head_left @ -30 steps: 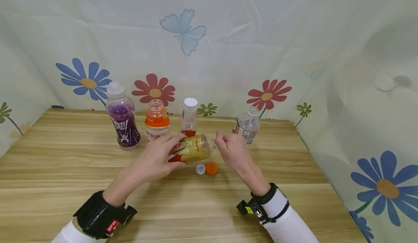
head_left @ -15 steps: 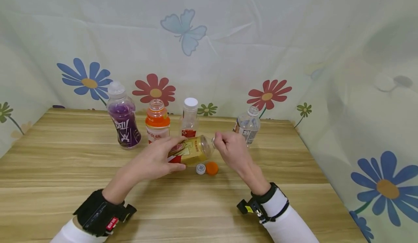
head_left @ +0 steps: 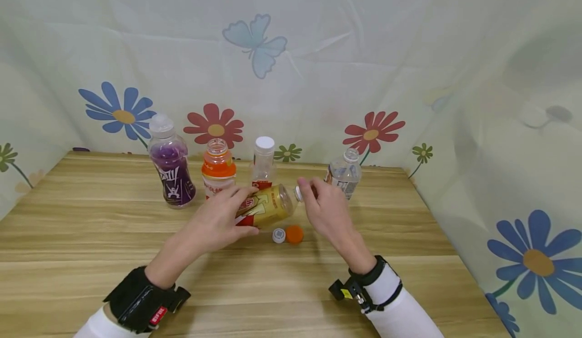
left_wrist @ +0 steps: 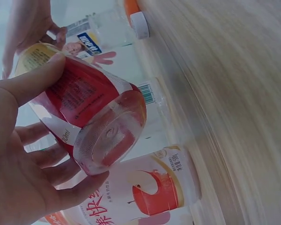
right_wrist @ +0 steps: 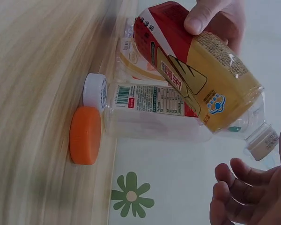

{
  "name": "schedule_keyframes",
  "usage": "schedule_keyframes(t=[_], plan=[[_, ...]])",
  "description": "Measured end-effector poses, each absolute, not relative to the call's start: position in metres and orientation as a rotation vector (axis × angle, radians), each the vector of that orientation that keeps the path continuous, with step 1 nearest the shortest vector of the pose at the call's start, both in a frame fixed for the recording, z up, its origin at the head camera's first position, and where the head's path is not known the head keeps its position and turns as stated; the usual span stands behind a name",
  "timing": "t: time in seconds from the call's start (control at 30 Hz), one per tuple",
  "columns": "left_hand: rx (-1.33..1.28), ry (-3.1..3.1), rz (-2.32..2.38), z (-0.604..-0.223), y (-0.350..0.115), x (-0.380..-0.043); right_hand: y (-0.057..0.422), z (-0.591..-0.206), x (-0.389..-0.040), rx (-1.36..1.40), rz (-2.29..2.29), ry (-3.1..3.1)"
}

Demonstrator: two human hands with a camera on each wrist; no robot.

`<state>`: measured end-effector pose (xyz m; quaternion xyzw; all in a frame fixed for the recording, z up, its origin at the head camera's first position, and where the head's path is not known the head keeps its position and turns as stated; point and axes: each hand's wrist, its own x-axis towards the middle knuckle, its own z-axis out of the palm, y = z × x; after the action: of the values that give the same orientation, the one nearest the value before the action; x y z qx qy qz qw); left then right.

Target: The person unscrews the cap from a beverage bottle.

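My left hand grips a bottle with a red and yellow label, held on its side above the table with the neck pointing right. The left wrist view shows the fingers of that hand curled round the bottle's base end. My right hand is at the neck, by the bottle's small white cap. Seen from the right wrist, its fingers hang loosely curled just below the cap and do not touch it.
Two loose caps, one white and one orange, lie on the wooden table under the bottle. Behind stand a purple bottle, an uncapped orange bottle, a clear white-capped bottle and a small clear bottle.
The bottle's neck has risen a little. My right hand's fingers have come off the cap and shifted slightly up and to the right.
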<state>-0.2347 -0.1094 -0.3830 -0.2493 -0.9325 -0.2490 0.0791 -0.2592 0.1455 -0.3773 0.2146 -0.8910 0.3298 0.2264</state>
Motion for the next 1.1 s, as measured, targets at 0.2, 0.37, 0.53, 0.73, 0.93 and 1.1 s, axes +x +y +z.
schedule_keyframes(t=[0.2,0.37,0.53,0.73,0.93,1.1], plan=[[-0.737,-2.779,-0.742,-0.3850,-0.1110,-0.2355,0.1439,-0.3746,-0.2575,0.548,1.018,-2.505],[-0.736,-2.749,-0.734,-0.3869,-0.1121,-0.2365,0.1442,-0.3738,-0.2568,0.576,1.111,-2.524],[-0.733,-2.733,-0.733,-0.3881,-0.1131,-0.2365,0.1456,-0.3733,-0.2559,0.610,1.185,-2.517],[-0.739,-2.738,-0.728,-0.3882,-0.1131,-0.2366,0.1466,-0.3716,-0.2545,0.617,1.215,-2.516],[-0.746,-2.719,-0.705,-0.3901,-0.1128,-0.2377,0.1466,-0.3694,-0.2541,0.612,1.226,-2.576],[-0.748,-2.708,-0.690,-0.3909,-0.1125,-0.2381,0.1473,-0.3672,-0.2544,0.643,1.242,-2.574]])
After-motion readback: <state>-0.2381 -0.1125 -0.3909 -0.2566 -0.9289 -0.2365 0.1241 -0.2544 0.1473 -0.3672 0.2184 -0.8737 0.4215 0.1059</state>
